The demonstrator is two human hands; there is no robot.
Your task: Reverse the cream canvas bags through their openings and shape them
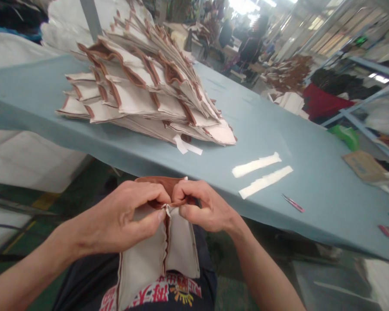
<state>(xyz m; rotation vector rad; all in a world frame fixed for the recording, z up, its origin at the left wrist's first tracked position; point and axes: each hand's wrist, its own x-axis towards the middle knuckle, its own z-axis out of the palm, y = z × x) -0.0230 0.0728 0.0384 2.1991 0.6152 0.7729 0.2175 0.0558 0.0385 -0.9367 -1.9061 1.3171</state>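
Observation:
Over my lap hangs a sewn cloth piece (142, 263), off-white outside with a brown edge and a ridged seam down its middle. My left hand (132, 214) pinches its top edge just left of the seam. On the other side of that seam, my right hand (204, 205) grips the brown edge between thumb and curled fingers. Both hands are close together, and the cloth under the fingertips is partly hidden.
A tall pile of similar off-white and brown pieces (149, 86) rests on the blue-covered table (210, 168). Two white strips (257, 165), paper scraps (188, 145) and small thread snips (293, 203) lie nearer its front edge. A person (251, 45) sits far back.

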